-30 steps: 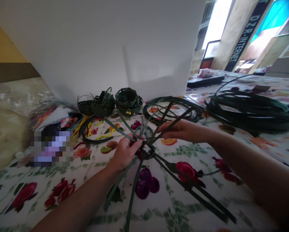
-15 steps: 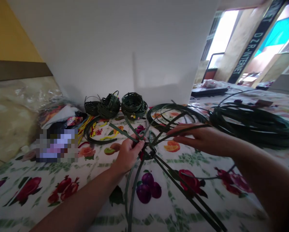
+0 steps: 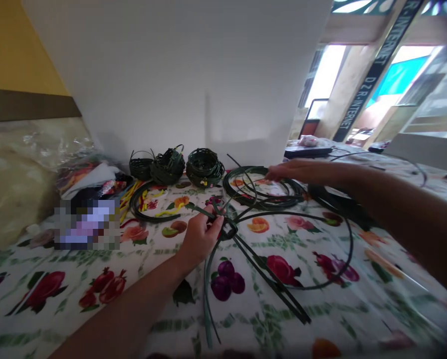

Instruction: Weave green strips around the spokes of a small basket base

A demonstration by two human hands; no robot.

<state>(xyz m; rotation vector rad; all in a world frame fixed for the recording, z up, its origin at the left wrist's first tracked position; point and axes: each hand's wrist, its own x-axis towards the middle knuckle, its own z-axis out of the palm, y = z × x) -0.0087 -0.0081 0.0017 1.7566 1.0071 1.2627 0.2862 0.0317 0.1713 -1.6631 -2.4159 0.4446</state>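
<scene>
My left hand (image 3: 202, 235) pinches dark green flat strips at the small woven centre (image 3: 229, 229), just above the tablecloth. From this knot, strips (image 3: 272, 279) fan out towards the front, the back and the right. One long strip (image 3: 350, 249) curves out to the right and loops back along the cloth. My right hand (image 3: 285, 171) is raised beyond the knot, over the coil of strip (image 3: 289, 199) lying behind it. Its fingers are bent together; whatever they hold, if anything, cannot be made out.
Small dark green woven baskets (image 3: 204, 167) stand against the white panel (image 3: 178, 75). A smaller coil (image 3: 133, 209) with yellow pieces lies left of centre. Plastic bags (image 3: 85, 174) are heaped at the left. Another thick coil (image 3: 321, 197) is partly behind my right forearm.
My right hand has moved up and away from the knot, leaving the strip it was beside. That strip now arcs to the right. My left hand keeps its pinch.
</scene>
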